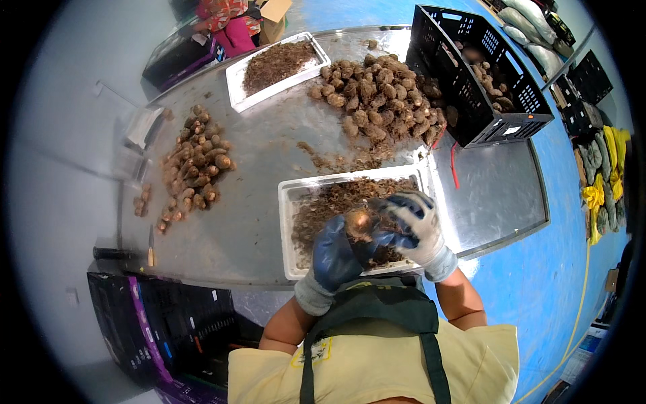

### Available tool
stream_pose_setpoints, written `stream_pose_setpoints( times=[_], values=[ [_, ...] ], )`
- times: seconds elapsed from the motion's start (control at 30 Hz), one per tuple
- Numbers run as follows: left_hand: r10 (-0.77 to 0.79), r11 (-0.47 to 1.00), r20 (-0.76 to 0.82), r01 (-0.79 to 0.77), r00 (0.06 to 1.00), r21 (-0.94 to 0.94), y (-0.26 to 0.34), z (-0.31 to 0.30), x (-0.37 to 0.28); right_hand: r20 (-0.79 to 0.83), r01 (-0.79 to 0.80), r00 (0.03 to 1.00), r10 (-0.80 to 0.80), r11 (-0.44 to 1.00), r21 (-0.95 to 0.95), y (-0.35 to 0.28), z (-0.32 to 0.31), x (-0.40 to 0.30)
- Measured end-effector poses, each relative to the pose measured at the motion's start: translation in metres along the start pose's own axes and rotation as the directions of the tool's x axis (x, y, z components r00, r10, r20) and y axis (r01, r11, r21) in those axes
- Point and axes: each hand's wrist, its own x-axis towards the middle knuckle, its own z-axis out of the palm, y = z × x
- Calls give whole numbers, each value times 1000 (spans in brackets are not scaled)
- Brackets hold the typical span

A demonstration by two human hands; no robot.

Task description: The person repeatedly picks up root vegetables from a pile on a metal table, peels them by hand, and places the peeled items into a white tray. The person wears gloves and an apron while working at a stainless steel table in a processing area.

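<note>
Over a white foam tray (286,227) heaped with brown fibrous peelings (323,207), I hold a taro corm (359,222). Its pale, rounded end faces up. My left hand (335,252), in a blue-coated work glove, grips the corm from the left. My right hand (416,230), in a grey glove with blue-coated fingers, is at the corm's right side with its fingers curled. Motion blurs those fingertips, so whether they hold anything is unclear. Beyond the tray lies a large heap of hairy taro corms (383,96); a pile of cleaner ones (197,156) is on the left.
The metal table (252,202) also bears a second foam tray (234,83) of fibres, a black plastic crate (479,126) holding corms, a red strap (455,166) and a wooden-handled knife (151,247). Black crates (166,323) stand below left. Another person (232,25) is at the far side.
</note>
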Motion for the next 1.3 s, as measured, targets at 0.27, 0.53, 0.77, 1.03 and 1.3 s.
stream_pose_setpoints(
  times=[0.27, 0.53, 0.77, 1.03, 1.3],
  values=[
    [-211, 930, -151, 150, 966, -337, -8, -23, 1, -146, 238, 960, -241, 971, -38, -1, 30, -2],
    [-54, 997, -96, 48, 994, -56, -16, -22, 1, 43, 131, 990, -132, 991, 19, 16, 24, -16],
    [-74, 986, -223, 37, 972, -164, -19, -26, 2, 314, 183, 937, -151, 980, -74, 16, 20, -27],
    [-105, 955, -282, 18, 954, -296, -3, -21, 2, 50, -222, 974, 220, 975, 23, 30, 14, -17],
    [137, 898, -94, -84, 986, 433, -8, -19, -1, -61, -100, 993, 106, 991, 91, -17, 15, 1]
  ],
)
